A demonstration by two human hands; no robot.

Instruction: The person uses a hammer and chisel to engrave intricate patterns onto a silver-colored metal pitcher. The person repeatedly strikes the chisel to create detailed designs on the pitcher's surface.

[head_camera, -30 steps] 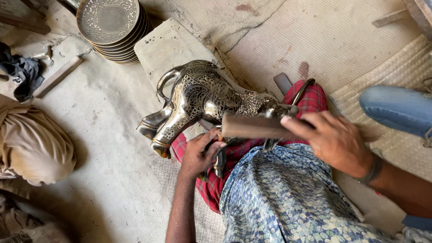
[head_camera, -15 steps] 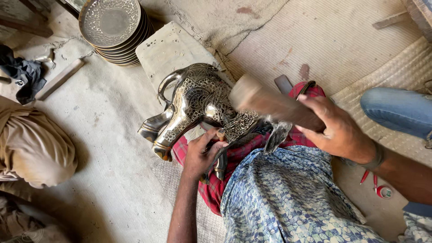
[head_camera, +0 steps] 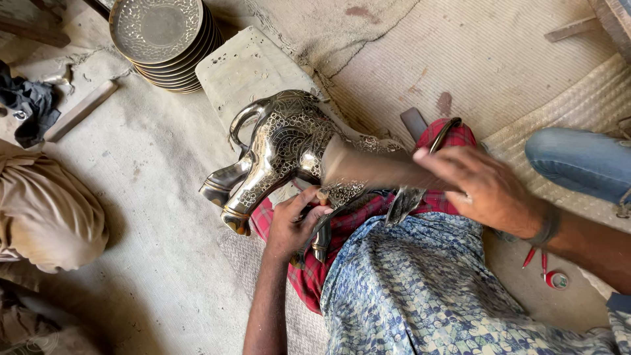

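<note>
- At nine o'clock a bundle of tan cloth [head_camera: 46, 210] lay on the floor, with a dark rag [head_camera: 29, 108] above it at ten.
- Toward eleven o'clock a stack of engraved metal plates [head_camera: 161, 36] sat on the ground, and a pale stone slab [head_camera: 253, 69] lay just beside it, toward twelve.
- The engraved metal animal figure [head_camera: 282, 148] lay tipped on its side near the centre — its legs pointed toward eight o'clock and its body rested on the red checked cloth [head_camera: 328, 230] over your lap.
- Your left hand [head_camera: 296, 223] was just below the figure, at about six o'clock from it, fingers curled tight around a small chisel-like tool [head_camera: 322, 197] whose tip touched the figure's underside.
- Your right hand [head_camera: 490, 190] was at three o'clock, fingers wrapped closed on the handle end of a wooden mallet [head_camera: 374, 171] — the mallet was blurred, its head over the figure's flank just above the tool.
- The blue patterned garment [head_camera: 420, 289] covered your lap at five o'clock.
- A knee in blue jeans [head_camera: 578, 161] showed at the right edge, at about three o'clock.
- Red-handled pliers [head_camera: 536, 258] and a small red-rimmed cap [head_camera: 557, 281] lay on the floor at four o'clock.
</note>
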